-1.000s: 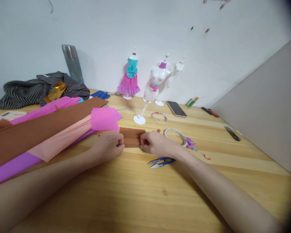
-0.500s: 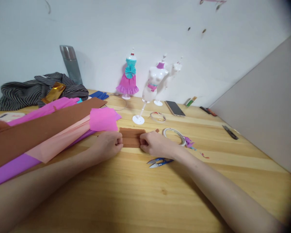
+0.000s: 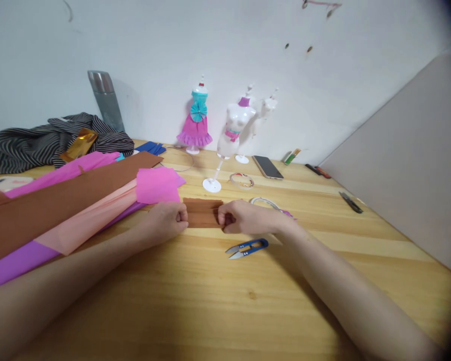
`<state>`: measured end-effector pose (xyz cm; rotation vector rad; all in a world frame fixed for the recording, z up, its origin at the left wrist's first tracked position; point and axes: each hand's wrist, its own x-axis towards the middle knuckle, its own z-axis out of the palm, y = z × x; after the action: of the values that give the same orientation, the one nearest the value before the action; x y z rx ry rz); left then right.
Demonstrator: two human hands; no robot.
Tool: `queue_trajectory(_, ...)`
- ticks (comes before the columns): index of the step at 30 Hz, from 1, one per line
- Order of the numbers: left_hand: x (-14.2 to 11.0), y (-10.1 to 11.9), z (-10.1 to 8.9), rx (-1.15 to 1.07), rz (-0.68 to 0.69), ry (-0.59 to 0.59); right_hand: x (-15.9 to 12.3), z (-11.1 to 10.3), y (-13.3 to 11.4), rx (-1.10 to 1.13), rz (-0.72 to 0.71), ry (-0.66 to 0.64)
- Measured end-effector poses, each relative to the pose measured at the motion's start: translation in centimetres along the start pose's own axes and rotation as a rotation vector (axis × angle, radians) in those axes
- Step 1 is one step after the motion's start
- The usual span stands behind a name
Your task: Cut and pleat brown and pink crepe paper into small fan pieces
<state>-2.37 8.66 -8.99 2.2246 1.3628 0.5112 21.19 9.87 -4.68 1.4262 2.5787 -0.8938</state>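
Observation:
A small folded piece of brown crepe paper (image 3: 203, 214) lies on the wooden table, with crosswise crease lines. My left hand (image 3: 168, 220) is closed at its left edge, fingers curled. At the opposite edge, my right hand (image 3: 240, 217) is closed too, its thumb and forefinger pinching the paper. Just below my right hand lie blue thread snips (image 3: 248, 248), blades pointing left. Behind that wrist, a roll of white tape (image 3: 265, 201) is partly covered.
Long brown, peach and purple sheets (image 3: 67, 193) and a pink square (image 3: 158, 185) lie at left. Dress-form mannequins (image 3: 237, 118) stand at the back, near a phone (image 3: 268, 167) and a clear ring (image 3: 242, 180). A black cutter (image 3: 350, 202) lies far right.
The view has shifted slightly, sliding the scene left. My right wrist has risen a little, uncovering the snips' handle and hiding more of the tape roll. Both hands stay at the brown paper.

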Motion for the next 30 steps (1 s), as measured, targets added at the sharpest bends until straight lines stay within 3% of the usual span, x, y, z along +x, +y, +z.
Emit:
queue_trajectory(2,0.1,-0.2,0.1,-0.009,0.003,0.004,-0.1,-0.7,0.9,0.074,-0.028,-0.044)
queue_trajectory(7,0.2,-0.2,0.1,0.010,-0.003,-0.003,-0.2,-1.3,1.6,0.161,-0.050,0.036)
queue_trajectory(16,0.2,-0.2,-0.1,-0.039,0.009,-0.009,0.9,1.1,-0.3,0.023,-0.028,0.101)
queue_trajectory(23,1.0,-0.2,-1.4,-0.385,-0.251,-0.105,0.8,1.0,-0.9,-0.002,0.040,0.112)
queue_trajectory(30,0.4,-0.4,-0.4,-0.162,-0.076,-0.104,0.8,0.9,-1.0,-0.019,0.042,0.113)
